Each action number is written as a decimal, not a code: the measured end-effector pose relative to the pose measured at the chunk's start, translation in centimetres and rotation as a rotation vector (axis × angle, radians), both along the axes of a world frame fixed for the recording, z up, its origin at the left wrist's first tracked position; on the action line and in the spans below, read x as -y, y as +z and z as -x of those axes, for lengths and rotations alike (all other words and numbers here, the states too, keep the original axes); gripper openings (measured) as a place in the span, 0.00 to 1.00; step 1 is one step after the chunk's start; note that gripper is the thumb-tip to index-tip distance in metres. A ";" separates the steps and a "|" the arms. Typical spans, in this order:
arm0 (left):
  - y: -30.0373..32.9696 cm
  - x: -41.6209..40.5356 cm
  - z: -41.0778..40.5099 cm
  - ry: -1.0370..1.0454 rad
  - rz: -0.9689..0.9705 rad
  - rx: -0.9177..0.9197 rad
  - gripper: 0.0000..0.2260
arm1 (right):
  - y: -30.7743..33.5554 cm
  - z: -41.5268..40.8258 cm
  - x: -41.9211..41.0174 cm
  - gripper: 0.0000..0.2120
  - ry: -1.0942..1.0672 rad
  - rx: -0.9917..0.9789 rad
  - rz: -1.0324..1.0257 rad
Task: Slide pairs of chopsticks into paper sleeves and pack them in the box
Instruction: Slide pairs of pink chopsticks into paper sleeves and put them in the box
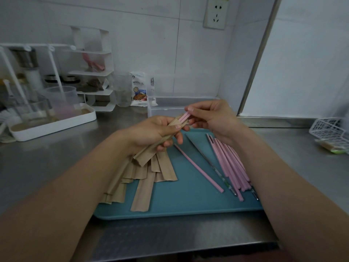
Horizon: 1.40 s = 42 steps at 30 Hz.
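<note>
We see a steel table (47,163) with a dull grey shine, and it reaches back to a wall of pale tiles (151,44). On this wall, above the far right corner of the table, a white power socket (216,15) is fixed. At the right a metal frame strip (262,53) goes up at a slant, and beside it is a plain white panel (306,63). Near the far left corner of the table stands a white shelf rack (94,72) with some small items, and in front of it a white drip tray (56,121). The light is soft and a little bluish. At the right edge of the table lies a white wire basket (332,129).
</note>
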<state>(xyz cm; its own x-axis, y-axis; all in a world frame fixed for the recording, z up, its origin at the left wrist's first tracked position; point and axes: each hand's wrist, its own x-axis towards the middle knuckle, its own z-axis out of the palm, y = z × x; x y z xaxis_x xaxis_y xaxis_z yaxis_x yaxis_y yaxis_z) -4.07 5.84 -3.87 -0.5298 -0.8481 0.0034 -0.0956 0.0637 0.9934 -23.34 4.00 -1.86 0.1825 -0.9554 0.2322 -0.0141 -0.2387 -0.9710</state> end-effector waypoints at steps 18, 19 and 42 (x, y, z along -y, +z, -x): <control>0.2 2.6 -4.3 0.928 0.395 0.355 0.11 | 2.5 0.0 4.6 0.02 -0.502 0.278 -0.061; 0.0 2.7 -4.4 0.915 0.407 0.397 0.11 | 2.7 -0.4 4.9 0.03 -0.469 0.209 -0.097; 0.1 2.3 -3.6 0.656 0.327 0.215 0.16 | -1.2 -6.4 -1.3 0.12 0.286 -0.856 0.788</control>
<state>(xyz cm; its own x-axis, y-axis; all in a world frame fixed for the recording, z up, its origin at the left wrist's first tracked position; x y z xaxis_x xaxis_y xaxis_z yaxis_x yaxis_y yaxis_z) -0.50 3.49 -3.78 0.0644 -0.9628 0.2624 -0.4047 0.2151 0.8888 -16.95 5.28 -3.09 0.7461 -0.5041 0.4350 -0.4334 -0.8636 -0.2575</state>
